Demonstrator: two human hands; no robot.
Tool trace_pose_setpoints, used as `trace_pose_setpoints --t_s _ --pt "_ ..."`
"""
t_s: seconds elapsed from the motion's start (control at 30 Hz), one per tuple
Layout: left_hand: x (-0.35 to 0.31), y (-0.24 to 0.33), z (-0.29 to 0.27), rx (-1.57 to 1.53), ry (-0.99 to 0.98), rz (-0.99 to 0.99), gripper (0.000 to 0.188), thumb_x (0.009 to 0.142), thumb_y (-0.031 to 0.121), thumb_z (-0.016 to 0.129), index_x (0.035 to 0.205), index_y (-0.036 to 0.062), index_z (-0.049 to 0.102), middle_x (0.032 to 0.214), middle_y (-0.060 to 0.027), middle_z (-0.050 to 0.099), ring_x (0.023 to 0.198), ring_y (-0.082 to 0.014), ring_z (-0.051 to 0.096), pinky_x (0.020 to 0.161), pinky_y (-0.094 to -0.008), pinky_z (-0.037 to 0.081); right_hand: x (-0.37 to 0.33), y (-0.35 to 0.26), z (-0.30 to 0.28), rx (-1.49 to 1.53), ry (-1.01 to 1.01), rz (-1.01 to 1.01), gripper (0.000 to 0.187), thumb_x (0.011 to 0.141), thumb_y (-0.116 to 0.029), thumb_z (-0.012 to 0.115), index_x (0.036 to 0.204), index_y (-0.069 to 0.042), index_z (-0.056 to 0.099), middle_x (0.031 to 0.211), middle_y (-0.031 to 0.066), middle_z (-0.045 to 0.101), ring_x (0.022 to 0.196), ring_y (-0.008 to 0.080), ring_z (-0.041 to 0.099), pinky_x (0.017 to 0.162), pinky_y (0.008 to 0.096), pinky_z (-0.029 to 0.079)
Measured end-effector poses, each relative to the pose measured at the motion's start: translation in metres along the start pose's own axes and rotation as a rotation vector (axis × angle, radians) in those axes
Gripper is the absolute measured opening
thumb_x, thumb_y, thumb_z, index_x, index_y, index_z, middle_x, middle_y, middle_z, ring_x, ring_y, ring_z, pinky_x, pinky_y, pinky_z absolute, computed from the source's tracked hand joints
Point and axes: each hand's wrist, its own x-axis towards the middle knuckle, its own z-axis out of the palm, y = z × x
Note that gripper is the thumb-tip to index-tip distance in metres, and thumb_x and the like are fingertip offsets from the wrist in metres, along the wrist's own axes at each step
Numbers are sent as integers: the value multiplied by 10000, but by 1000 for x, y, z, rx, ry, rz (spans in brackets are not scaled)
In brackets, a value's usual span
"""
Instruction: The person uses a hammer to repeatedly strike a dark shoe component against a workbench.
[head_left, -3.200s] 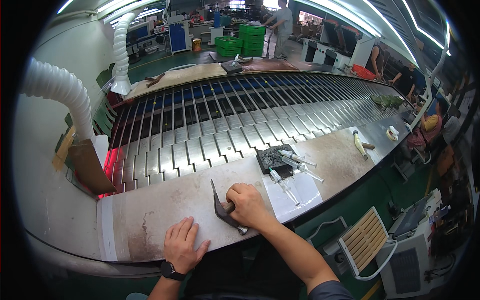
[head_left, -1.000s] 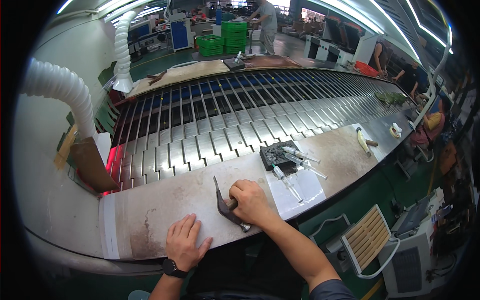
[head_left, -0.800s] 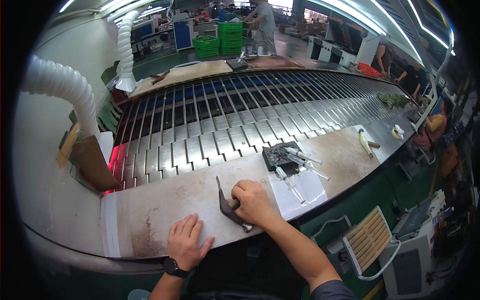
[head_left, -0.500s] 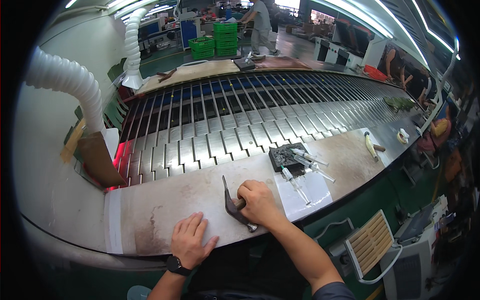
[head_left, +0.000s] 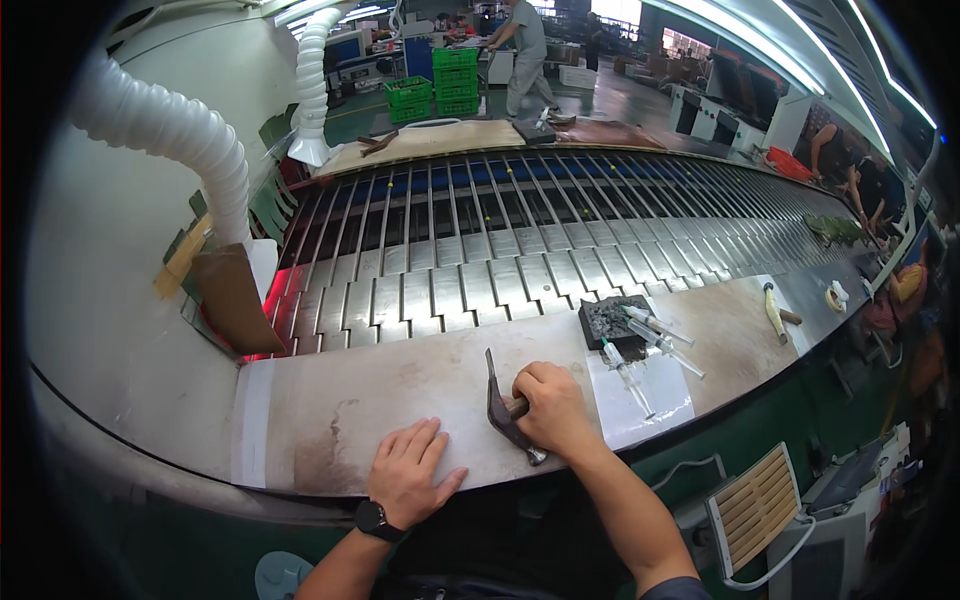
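Note:
My right hand point(head_left: 553, 405) is wrapped round the wooden handle of a hammer. The hammer's dark metal head point(head_left: 501, 418) rests on or just above the pale worktop point(head_left: 330, 415), its long thin end pointing away from me and its round face towards me. Flat on the worktop, left of the hammer, lies my left hand point(head_left: 408, 470), palm down with fingers stretched. A black watch is on that wrist. To the right of my right hand, several syringes point(head_left: 630, 375) lean on a dark square block point(head_left: 612, 322) and lie over a white sheet point(head_left: 670, 400).
Beyond the worktop runs a slatted metal conveyor point(head_left: 460, 285). A second hammer point(head_left: 775, 315) lies farther right. White ribbed hoses point(head_left: 180, 130) hang at the left beside a brown flap point(head_left: 235, 305). A wooden-slatted seat point(head_left: 755, 510) stands below right. Other people are at the far right and back.
The whole scene has shifted to the right in the view as the camera turned left. My hands and the hammer keep nearly the same places on the worktop.

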Motion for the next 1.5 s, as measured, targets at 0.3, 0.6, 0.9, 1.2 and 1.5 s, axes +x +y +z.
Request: trace_pose_setpoints --t_s 0.3,0.6,0.9,1.2,1.5 --pt "-2 -2 0 17 -21 -5 541 904 395 878 1279 23 760 1434 -163 735 1352 -325 682 1131 -498 514 2 -2 -1 -7 -13 -5 235 808 -174 909 834 -76 696 908 103 700 875 350 690 797 476 533" --pt "-2 -1 -2 12 -21 -9 546 884 364 895 1286 20 760 1440 -167 729 1340 -351 686 1136 -503 513 1 0 3 -11 -9 -18 251 831 -220 909 820 -85 698 894 89 686 886 335 691 807 474 523" --pt "-5 -4 -1 11 -21 -9 547 890 368 891 1292 23 758 1441 -168 727 1343 -349 684 1135 -499 515 1 -3 3 -20 -30 -4 237 830 -207 911 842 -84 709 916 92 692 914 336 695 824 478 523" --pt "-3 -4 -1 -2 -29 -8 553 866 342 906 1284 12 758 1435 -182 728 1340 -358 685 1133 -494 515 1 -4 0 -41 -25 -3 243 841 -210 904 839 -75 703 912 100 690 904 344 693 822 482 524" --pt "-5 -7 -1 -6 -18 3 566 833 318 919 1273 3 754 1418 -195 729 1326 -368 685 1126 -497 513 0 -5 8 -10 -28 0 221 884 -214 869 845 -82 696 909 97 688 877 343 686 836 471 525"
